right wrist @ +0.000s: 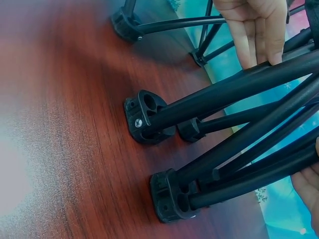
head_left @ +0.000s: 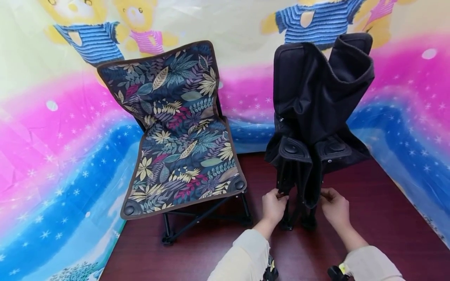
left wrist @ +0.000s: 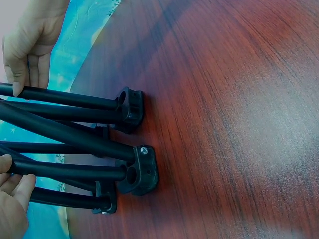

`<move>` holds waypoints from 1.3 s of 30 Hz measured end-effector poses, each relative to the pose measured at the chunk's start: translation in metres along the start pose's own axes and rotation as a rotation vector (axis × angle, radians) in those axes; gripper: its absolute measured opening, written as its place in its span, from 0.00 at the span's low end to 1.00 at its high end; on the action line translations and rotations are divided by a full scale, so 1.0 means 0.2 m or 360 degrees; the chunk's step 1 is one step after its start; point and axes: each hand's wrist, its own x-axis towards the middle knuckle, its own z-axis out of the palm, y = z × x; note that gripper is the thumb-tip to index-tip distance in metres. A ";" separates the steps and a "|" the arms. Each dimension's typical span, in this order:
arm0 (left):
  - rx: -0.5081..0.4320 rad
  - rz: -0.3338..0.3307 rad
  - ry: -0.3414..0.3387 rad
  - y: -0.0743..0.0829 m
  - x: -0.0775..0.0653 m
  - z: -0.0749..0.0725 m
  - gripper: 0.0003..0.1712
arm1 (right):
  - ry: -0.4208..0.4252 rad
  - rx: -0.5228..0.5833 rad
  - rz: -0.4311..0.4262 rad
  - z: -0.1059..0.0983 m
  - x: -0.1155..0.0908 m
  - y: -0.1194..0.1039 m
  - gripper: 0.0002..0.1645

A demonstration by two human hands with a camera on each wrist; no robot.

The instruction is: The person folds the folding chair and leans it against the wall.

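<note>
A black folding chair (head_left: 316,93) stands folded together on the table, its fabric bunched up and its legs close side by side. My left hand (head_left: 274,207) pinches one of its black tube legs (left wrist: 70,172) on the left side, below the seat corner. On the opposite side my right hand (head_left: 335,208) pinches another leg between thumb and fingers, as the left wrist view also shows. Black plastic feet (right wrist: 142,117) at the leg ends rest on the wood. The drooping fabric hides part of the frame in the head view.
To the left stands an unfolded chair (head_left: 183,156) with a leaf-patterned seat and crossed black legs. Both chairs are on a dark red wooden table (head_left: 218,249). A colourful cloth printed with bears (head_left: 242,31) hangs behind and along the sides.
</note>
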 end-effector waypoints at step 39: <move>0.0145 -0.0025 -0.0078 -0.02 0.13 -0.01 0.02 | 0.0030 -0.0103 0.0072 0.07 0.09 -0.03 0.03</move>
